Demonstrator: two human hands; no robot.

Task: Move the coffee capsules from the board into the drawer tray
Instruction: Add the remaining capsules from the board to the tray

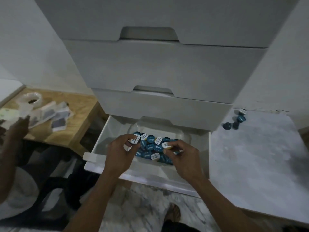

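The bottom drawer point(103, 141) stands pulled out, and a white tray point(180, 134) inside it holds several blue coffee capsules point(151, 147), some with white lids. My left hand point(119, 153) hovers over the tray's left side, fingers closed on a couple of white-lidded capsules point(135, 139). Over the right side, my right hand point(184, 155) pinches another capsule point(167, 145) between thumb and fingers. Several more blue capsules point(237, 120) lie on the grey marbled board point(254, 156) at the right, near the wall.
Closed white drawers point(158, 67) stack above the open one. At the left, a wooden board point(78, 118) carries tea-bag sachets point(55, 114) and a white bag. Another person's hand point(18, 126) reaches over it. My foot point(173, 213) stands on the marbled floor below.
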